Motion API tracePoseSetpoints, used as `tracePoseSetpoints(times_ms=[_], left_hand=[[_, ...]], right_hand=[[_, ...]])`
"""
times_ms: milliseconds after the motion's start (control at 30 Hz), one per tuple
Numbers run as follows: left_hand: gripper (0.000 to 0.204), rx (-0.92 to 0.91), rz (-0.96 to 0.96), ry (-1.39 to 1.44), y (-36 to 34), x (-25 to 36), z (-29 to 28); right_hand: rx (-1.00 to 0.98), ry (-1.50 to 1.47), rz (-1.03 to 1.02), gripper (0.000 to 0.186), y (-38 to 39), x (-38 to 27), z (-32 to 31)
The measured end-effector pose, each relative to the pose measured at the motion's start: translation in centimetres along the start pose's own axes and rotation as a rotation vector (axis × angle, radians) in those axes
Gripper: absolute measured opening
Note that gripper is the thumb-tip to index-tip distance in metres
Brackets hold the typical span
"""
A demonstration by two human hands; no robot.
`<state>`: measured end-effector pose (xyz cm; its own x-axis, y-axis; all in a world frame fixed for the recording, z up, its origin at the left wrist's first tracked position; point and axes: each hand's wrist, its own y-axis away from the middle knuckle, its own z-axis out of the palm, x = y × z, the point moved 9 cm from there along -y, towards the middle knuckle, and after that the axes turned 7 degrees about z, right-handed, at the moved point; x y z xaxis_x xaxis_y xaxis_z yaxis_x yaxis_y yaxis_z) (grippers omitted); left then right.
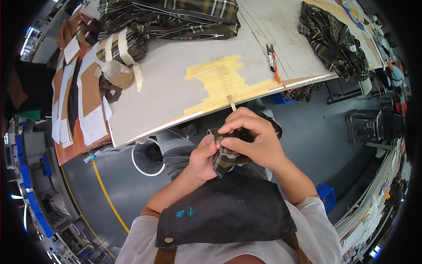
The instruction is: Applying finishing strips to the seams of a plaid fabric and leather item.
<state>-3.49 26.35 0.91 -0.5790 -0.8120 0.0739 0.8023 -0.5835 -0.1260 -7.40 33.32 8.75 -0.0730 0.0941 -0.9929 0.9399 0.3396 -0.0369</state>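
In front of my lap, both hands work on a dark plaid piece of fabric (226, 161) with olive and pale bands. My left hand (203, 159) grips its left edge, thumb and fingers closed. From the right, my right hand (258, 137) pinches the upper part, thumb and fingertips close to the left fingertips. Anything small between the fingertips is hidden. Just beyond my hands, a thin wooden stick (231, 103) sticks out from the table edge, at a patch of yellow masking tape (217, 79).
On the table (165, 81) lie folded plaid garments with zippers (171, 20), a plastic bottle (118, 74), red-handled snips (272, 58) and another plaid garment (336, 39). Cardboard pattern pieces (92, 97) lie at the left. A white-rimmed bin (148, 157) stands below; stools (365, 125) stand right.
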Motion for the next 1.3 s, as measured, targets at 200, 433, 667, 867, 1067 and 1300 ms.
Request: tracePoseSetpoints(times_ms=[200,433,667,867,1067,1300], left_hand=[[0.043,0.249,0.047,-0.036,-0.1,0.1,-0.2],[0.039,0.245,0.057,-0.008,0.0,-0.5,0.3],[0.037,0.289,0.063,-0.090,0.2,-0.5,0.1],[0.033,0.238,0.046,-0.022,0.0,-1.0,1.1],[0.033,0.227,0.090,0.095,1.0,-1.0,0.3],[0.044,0.074,0.116,0.110,0.7,-0.8,2.3]], right_hand=[[-0.091,-0.173,0.105,0.017,-0.3,1.2,0.9],[-0.164,-0.261,0.044,0.025,-0.1,0.8,1.4],[-0.110,-0.062,0.091,0.031,0.1,0.4,1.5],[-0.184,-0.330,0.208,0.034,0.9,2.2,1.7],[-0.225,-0.645,0.248,0.037,1.6,1.8,1.8],[-0.236,-0.799,0.365,0.037,2.9,2.8,1.7]])
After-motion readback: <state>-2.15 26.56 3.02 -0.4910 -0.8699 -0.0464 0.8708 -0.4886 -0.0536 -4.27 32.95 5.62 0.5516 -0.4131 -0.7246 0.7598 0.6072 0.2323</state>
